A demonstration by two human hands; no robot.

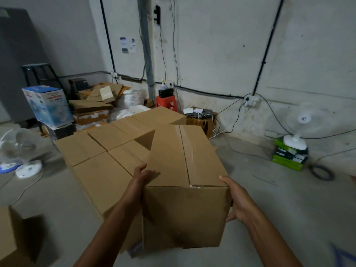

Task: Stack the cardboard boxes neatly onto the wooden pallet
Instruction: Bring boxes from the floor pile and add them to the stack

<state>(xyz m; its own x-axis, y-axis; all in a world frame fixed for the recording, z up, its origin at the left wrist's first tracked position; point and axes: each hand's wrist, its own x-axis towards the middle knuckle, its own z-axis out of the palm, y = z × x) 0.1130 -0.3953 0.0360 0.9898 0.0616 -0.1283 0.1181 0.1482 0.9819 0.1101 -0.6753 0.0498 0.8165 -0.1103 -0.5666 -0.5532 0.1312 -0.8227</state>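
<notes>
Right now both hands carry one box. Held box (185, 170): brown cardboard, clear tape along the top seam, long axis pointing to 12 o'clock, near end face toward the camera, centre frame toward 6 o'clock. Left hand (142, 178) is on its 9 o'clock side, thumb laid over the top edge, fingers against the left wall and mostly hidden. Right hand (238, 197) is at the 3 o'clock corner, thumb on the top edge, fingers wrapped round the right wall. Both grips are clamped on the box, with nothing else in them.

Stacked boxes (100, 147): one flat layer of the same brown cartons, packed edge to edge in two rows, at 10 o'clock of the held box and running back toward 12. The held box overlaps their near right part in view; cannot tell if it touches them. What they rest on is hidden.

Another carton (7, 236) sits at 8 o'clock, cut by the frame edge. Blue fan carton (48, 105) at 10 o'clock, tilted. Flattened cardboard pile (94, 103) just beside it toward 12. Red stool (166, 102) at 12, by the wall. White fan (300, 130) at 3 o'clock, standing on green boxes (288, 160). Second fan (21, 151) at 9 o'clock on the grey floor (269, 199).
</notes>
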